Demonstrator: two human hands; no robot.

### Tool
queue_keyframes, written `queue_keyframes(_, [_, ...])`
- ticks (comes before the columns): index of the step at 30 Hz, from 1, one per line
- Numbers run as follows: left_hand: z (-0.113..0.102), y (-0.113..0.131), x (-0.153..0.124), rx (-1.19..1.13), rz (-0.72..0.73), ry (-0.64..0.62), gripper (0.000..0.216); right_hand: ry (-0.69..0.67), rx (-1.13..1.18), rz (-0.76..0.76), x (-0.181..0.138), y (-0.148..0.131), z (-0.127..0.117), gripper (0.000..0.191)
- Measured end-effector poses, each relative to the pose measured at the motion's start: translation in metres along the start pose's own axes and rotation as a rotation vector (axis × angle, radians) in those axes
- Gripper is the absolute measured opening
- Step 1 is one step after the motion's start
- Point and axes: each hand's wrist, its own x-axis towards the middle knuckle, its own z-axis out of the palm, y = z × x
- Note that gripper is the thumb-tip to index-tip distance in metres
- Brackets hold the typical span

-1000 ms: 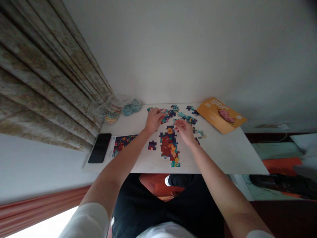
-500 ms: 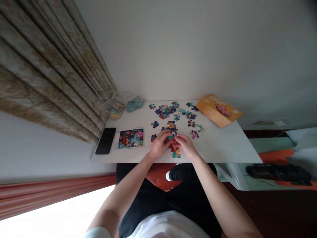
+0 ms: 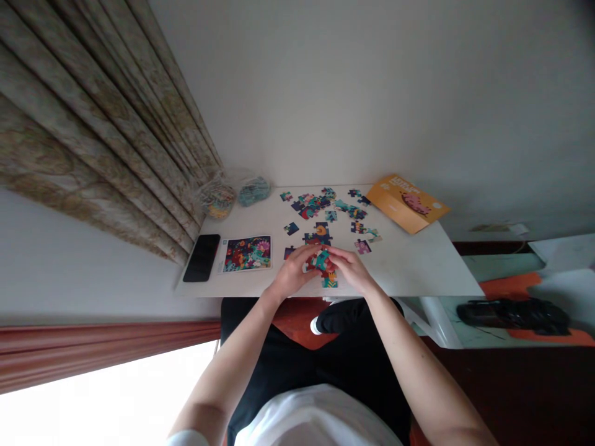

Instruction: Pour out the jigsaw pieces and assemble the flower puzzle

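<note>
My left hand (image 3: 294,271) and my right hand (image 3: 351,268) meet near the front edge of the white table (image 3: 418,266). Both pinch a teal puzzle piece (image 3: 321,259) between their fingertips, just above the joined puzzle strip (image 3: 325,275). The hands hide most of that strip; its orange and dark blue top end (image 3: 318,235) shows beyond them. Several loose puzzle pieces (image 3: 320,204) lie scattered at the back of the table.
A printed puzzle picture (image 3: 246,253) and a black phone (image 3: 202,257) lie at the left. Two plastic bags of pieces (image 3: 235,193) sit by the curtain (image 3: 106,124). An orange box (image 3: 408,202) lies at the back right. My dark-clad legs show under the table.
Both hands have drawn back from the loose pieces at the rear toward the front edge and come together over the joined strip. The camera has tilted slightly.
</note>
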Motion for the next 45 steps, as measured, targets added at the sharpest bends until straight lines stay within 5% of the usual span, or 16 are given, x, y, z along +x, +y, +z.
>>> queue_keyframes(5, [-0.001, 0.001, -0.006, 0.232, -0.040, 0.109, 0.059, 0.074, -0.047, -0.085, 0.002, 0.005, -0.004, 0.052])
queue_keyframes(10, [0.000, -0.009, -0.013, 0.301, -0.118, 0.161, 0.049, 0.335, -0.454, -0.278, 0.013, 0.023, -0.023, 0.038])
queue_keyframes(15, [0.000, -0.024, -0.028, 0.330, -0.164, 0.145, 0.042, 0.383, -0.656, -0.333, 0.016, 0.036, -0.032, 0.036])
queue_keyframes(31, [-0.011, -0.025, -0.062, 0.450, -0.216, 0.005, 0.041, 0.045, -1.148, -0.478, 0.005, 0.030, -0.022, 0.037])
queue_keyframes(45, [-0.011, -0.021, -0.056, 0.482, -0.250, -0.049, 0.040, 0.062, -1.207, -0.554, 0.005, 0.033, -0.023, 0.033])
